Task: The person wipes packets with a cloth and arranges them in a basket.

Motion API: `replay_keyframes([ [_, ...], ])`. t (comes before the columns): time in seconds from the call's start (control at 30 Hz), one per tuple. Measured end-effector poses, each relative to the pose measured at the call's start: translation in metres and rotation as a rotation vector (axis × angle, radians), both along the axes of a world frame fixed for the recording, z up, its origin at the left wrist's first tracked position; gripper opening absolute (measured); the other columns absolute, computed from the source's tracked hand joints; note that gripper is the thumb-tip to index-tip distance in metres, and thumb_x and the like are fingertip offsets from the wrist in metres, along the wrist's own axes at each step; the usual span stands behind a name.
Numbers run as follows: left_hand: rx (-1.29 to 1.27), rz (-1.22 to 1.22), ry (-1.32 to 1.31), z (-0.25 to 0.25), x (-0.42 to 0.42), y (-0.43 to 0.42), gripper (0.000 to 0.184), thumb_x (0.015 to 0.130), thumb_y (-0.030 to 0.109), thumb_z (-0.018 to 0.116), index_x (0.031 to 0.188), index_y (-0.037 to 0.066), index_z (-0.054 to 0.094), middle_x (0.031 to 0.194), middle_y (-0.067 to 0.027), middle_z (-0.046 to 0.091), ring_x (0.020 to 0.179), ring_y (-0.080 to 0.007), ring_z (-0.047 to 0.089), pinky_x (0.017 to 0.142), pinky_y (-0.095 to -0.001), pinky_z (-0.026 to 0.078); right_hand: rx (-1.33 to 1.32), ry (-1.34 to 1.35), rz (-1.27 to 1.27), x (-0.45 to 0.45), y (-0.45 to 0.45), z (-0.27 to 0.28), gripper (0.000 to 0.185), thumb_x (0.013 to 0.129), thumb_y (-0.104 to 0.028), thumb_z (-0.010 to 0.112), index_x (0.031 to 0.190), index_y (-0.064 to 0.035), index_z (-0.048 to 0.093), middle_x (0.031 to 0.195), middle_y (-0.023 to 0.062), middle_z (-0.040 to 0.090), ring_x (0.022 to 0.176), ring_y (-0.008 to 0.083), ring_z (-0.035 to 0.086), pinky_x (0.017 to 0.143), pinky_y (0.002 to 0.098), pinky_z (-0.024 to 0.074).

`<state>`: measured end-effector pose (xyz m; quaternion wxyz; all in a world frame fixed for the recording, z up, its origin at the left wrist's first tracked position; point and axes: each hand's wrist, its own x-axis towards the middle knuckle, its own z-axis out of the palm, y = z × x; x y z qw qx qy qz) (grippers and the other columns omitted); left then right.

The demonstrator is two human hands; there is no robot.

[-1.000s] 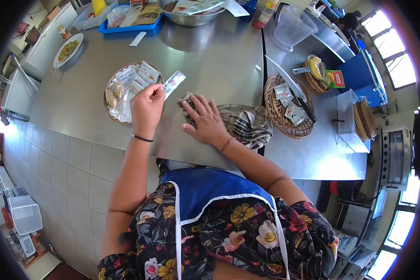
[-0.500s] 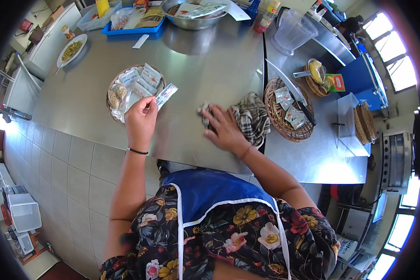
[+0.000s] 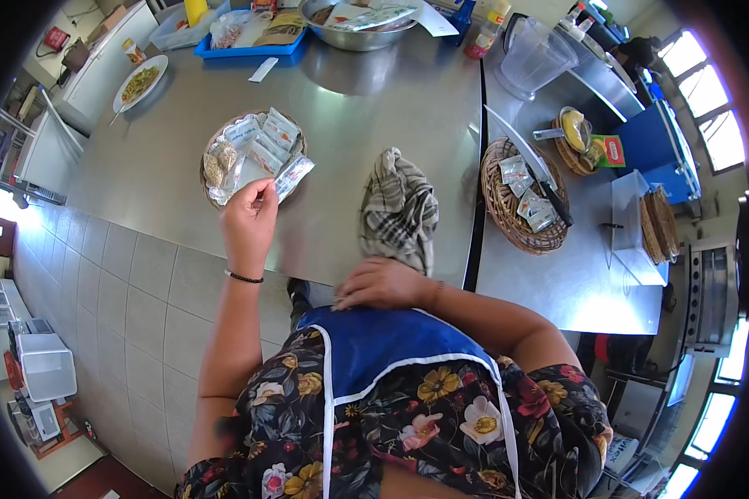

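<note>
A person works at a stainless-steel table (image 3: 341, 125), the left hand (image 3: 250, 218) pinching a printed sachet (image 3: 295, 178) between thumb and fingertips at the near right side of a doily-lined wicker basket (image 3: 204, 175). Just beyond those fingers, the basket holds more sachets (image 3: 279, 131) and little bags of grain-like pieces (image 3: 220, 162). The right hand (image 3: 381, 284) rests by the table's near edge, close to a blue apron (image 3: 374, 345), its fingers bent and close together; whether they grip anything cannot be told. Directly beyond them, a checked cloth (image 3: 399, 212) lies crumpled on the metal.

To the right of the right fingers, past a dark seam (image 3: 479, 125) in the surface, a black-handled knife (image 3: 526, 155) lies across a second wicker basket (image 3: 495, 200). Well beyond both hands stand a metal bowl (image 3: 362, 40) and a blue tray (image 3: 254, 51), with a plate of food (image 3: 161, 63) far to the left of the left fingers. The steel mirrors the bowl and glares white at its right end. Pale floor tiles (image 3: 100, 274) spread below and left of the left fingers; bright windows (image 3: 699, 83) and an oven (image 3: 711, 291) stand far to the right of the right fingers.
</note>
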<state>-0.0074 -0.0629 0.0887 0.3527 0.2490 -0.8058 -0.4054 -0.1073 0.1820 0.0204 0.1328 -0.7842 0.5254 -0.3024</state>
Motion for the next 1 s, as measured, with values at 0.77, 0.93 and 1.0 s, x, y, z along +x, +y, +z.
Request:
replay_keyframes([
  [0.77,-0.488,-0.417,-0.026,-0.068,-0.017,0.07,0.013,0.08,0.008,0.069,0.092,0.006,0.071,0.097,-0.0095,0.071,0.091,-0.0273,0.066,0.084,-0.0397,0.052,0.264,-0.747,-1.159,-0.039,0.138,0.078,0.033,0.087,0.0,0.059,0.116,-0.0103,0.07,0.101,0.0086,0.069,0.09,0.0152,0.064,0.083,0.0271,0.0494],
  [0.93,-0.483,-0.474,-0.067,-0.072,-0.005,0.059,0.021,0.081,0.009,0.069,0.101,0.006,0.072,0.106,-0.0113,0.07,0.103,-0.0291,0.064,0.093,-0.0423,0.05,0.17,-0.142,-1.114,-0.034,0.097,0.089,0.04,0.079,0.0,0.063,0.114,-0.0163,0.072,0.098,0.011,0.066,0.088,0.0291,0.066,0.075,0.0347,0.0539],
  [1.0,-0.517,-0.518,-0.066,-0.073,-0.006,0.056,0.022,0.081,0.009,0.069,0.102,0.006,0.072,0.108,-0.0119,0.069,0.105,-0.0296,0.064,0.094,-0.0426,0.05,0.006,-0.12,-1.072,-0.031,0.069,0.086,0.043,0.075,-0.001,0.064,0.114,-0.0165,0.072,0.104,0.0095,0.066,0.09,0.029,0.066,0.075,0.0366,0.0547],
])
